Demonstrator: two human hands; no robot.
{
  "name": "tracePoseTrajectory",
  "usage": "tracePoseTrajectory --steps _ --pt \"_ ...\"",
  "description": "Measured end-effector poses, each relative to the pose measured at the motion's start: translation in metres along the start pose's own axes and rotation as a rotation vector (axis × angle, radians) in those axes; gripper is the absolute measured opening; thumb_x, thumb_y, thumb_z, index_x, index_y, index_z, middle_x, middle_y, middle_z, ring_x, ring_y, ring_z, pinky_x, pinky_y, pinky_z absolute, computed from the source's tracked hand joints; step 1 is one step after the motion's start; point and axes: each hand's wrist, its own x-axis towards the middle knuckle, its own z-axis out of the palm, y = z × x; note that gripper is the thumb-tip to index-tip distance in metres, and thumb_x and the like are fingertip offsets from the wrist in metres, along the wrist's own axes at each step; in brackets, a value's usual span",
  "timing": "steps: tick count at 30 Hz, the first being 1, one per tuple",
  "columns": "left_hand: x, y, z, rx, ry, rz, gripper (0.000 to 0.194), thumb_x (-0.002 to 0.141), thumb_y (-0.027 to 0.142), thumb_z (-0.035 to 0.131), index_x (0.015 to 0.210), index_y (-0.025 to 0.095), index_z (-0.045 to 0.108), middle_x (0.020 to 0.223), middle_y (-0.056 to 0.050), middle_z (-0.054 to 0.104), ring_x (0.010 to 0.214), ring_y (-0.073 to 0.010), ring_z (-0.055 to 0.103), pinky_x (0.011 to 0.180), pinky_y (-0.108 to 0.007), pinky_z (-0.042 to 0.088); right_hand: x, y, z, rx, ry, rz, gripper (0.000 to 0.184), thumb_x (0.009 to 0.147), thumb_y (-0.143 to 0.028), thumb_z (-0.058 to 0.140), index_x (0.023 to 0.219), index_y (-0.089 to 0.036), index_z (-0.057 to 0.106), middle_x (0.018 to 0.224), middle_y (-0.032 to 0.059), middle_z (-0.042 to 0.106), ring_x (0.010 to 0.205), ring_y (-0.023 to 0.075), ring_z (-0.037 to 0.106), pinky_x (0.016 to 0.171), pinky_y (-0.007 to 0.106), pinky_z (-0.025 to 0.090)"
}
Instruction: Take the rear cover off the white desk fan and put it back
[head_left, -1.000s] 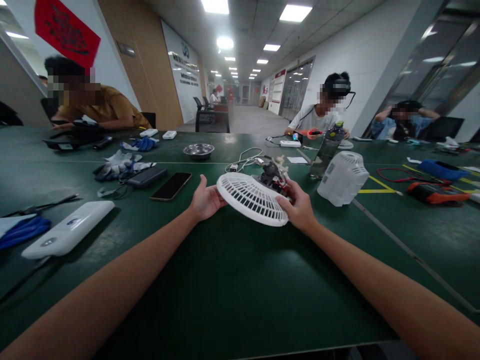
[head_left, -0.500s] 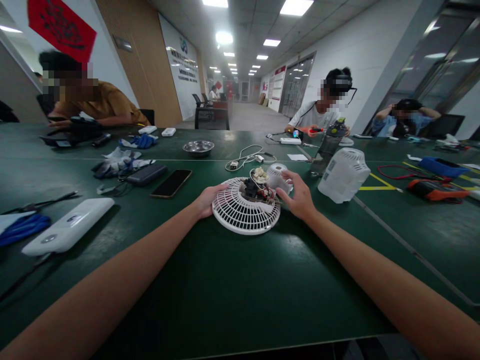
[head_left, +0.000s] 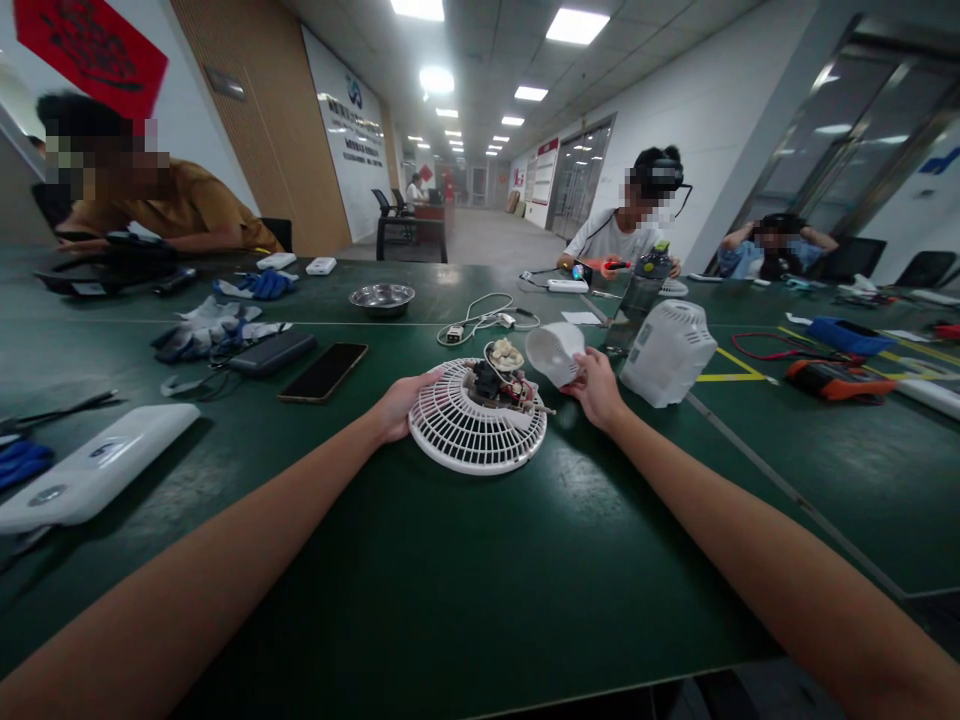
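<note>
Fan grille (head_left: 476,440) is held flat, mechanism (head_left: 491,383) upward, by the left hand (head_left: 399,408); tilted white cover (head_left: 551,350) by the right hand (head_left: 598,393). Metal bowl (head_left: 382,298) is set beyond.

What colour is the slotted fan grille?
The grille is white, best seen in the head view.

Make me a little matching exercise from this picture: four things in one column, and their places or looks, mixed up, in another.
Things:
1. White grille
2. White cup-shaped part
3. Phone
4. Metal bowl

Places or looks:
A. Shiny and silver-coloured
B. Held at its edge by the left hand
C. Lying flat, with a dark screen
D. Held in the right hand

Right pairs: 1-B, 2-D, 3-C, 4-A
</note>
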Motion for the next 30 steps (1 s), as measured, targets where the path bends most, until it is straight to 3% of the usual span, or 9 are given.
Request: tracePoseTrajectory --steps 2,4,8,10,13,17,20,23,30 --pt "0.0 0.0 0.0 0.002 -0.001 -0.007 0.018 0.095 0.015 0.056 0.106 0.006 0.067 0.09 -0.016 0.075 0.075 -0.0197 0.075 0.075 -0.031 0.064 -0.002 -0.004 0.0 0.383 -0.05 0.219 0.041 0.086 -0.053 0.044 0.116 -0.025 0.048 0.088 0.0046 0.068 0.081 0.0237 0.069 0.072 0.04 0.059" --pt "-0.001 0.001 0.001 0.003 -0.019 -0.009 0.02 0.096 0.014 0.053 0.107 0.004 0.066 0.089 -0.016 0.075 0.075 -0.02 0.075 0.075 -0.032 0.064 -0.005 -0.008 -0.001 0.611 -0.072 0.343 0.033 0.086 -0.05 0.046 0.11 -0.027 0.049 0.087 0.0044 0.069 0.082 0.0229 0.071 0.069 0.036 0.059" --pt "-0.002 0.002 0.001 -0.01 -0.046 -0.017 0.021 0.097 0.013 0.051 0.11 0.004 0.065 0.089 -0.016 0.075 0.076 -0.0211 0.075 0.075 -0.033 0.064 -0.013 -0.017 0.004 0.71 -0.083 0.345 0.034 0.086 -0.048 0.048 0.111 -0.026 0.049 0.086 0.0046 0.069 0.079 0.0215 0.071 0.062 0.031 0.059" --pt "-0.002 0.002 0.001 -0.012 -0.034 -0.017 0.02 0.096 0.012 0.051 0.109 0.005 0.065 0.087 -0.016 0.075 0.075 -0.0209 0.075 0.075 -0.033 0.064 -0.02 -0.023 0.01 0.672 -0.109 0.241 0.04 0.083 -0.046 0.055 0.118 -0.029 0.048 0.093 0.003 0.069 0.078 0.0202 0.07 0.062 0.031 0.059" --pt "-0.002 0.002 0.002 0.0 -0.018 -0.004 0.02 0.096 0.011 0.051 0.109 0.005 0.066 0.09 -0.017 0.075 0.077 -0.0217 0.076 0.076 -0.033 0.064 -0.036 -0.033 0.023 0.504 -0.125 -0.039 0.063 0.079 -0.04 0.068 0.134 -0.037 0.039 0.11 0.0001 0.066 0.084 0.0192 0.069 0.07 0.036 0.062" --pt "-0.001 0.0 0.002 0.007 -0.024 0.018 0.022 0.096 0.013 0.053 0.111 0.004 0.066 0.096 -0.018 0.075 0.081 -0.0232 0.076 0.079 -0.036 0.064 -0.061 -0.047 0.037 0.113 -0.187 -0.353 0.082 0.077 -0.041 0.076 0.146 -0.037 0.03 0.123 0.0054 0.062 0.098 0.0236 0.066 0.09 0.049 0.059" --pt "0.001 0.0 -0.001 0.012 -0.024 0.022 0.021 0.095 0.013 0.056 0.11 0.003 0.067 0.098 -0.019 0.075 0.083 -0.0229 0.076 0.081 -0.035 0.064 -0.072 -0.051 0.04 -0.196 -0.202 -0.511 0.082 0.076 -0.041 0.078 0.145 -0.033 0.035 0.13 0.0089 0.059 0.099 0.0259 0.065 0.095 0.054 0.054" --pt "0.002 -0.001 -0.001 0.02 -0.011 0.032 0.019 0.094 0.012 0.057 0.107 0.003 0.067 0.098 -0.019 0.075 0.085 -0.0229 0.076 0.081 -0.035 0.064 -0.072 -0.049 0.039 -0.354 -0.191 -0.607 0.074 0.078 -0.039 0.076 0.143 -0.031 0.04 0.133 0.0097 0.057 0.099 0.0264 0.064 0.095 0.055 0.054" --pt "0.002 -0.003 0.003 0.15 0.078 0.114 0.016 0.092 0.017 0.061 0.1 0.006 0.07 0.103 -0.019 0.075 0.091 -0.0232 0.074 0.087 -0.037 0.06 -0.065 -0.044 0.032 -0.404 -0.207 -0.681 0.078 0.076 -0.033 0.075 0.145 -0.031 0.039 0.142 0.0101 0.052 0.111 0.0305 0.061 0.094 0.053 0.055"
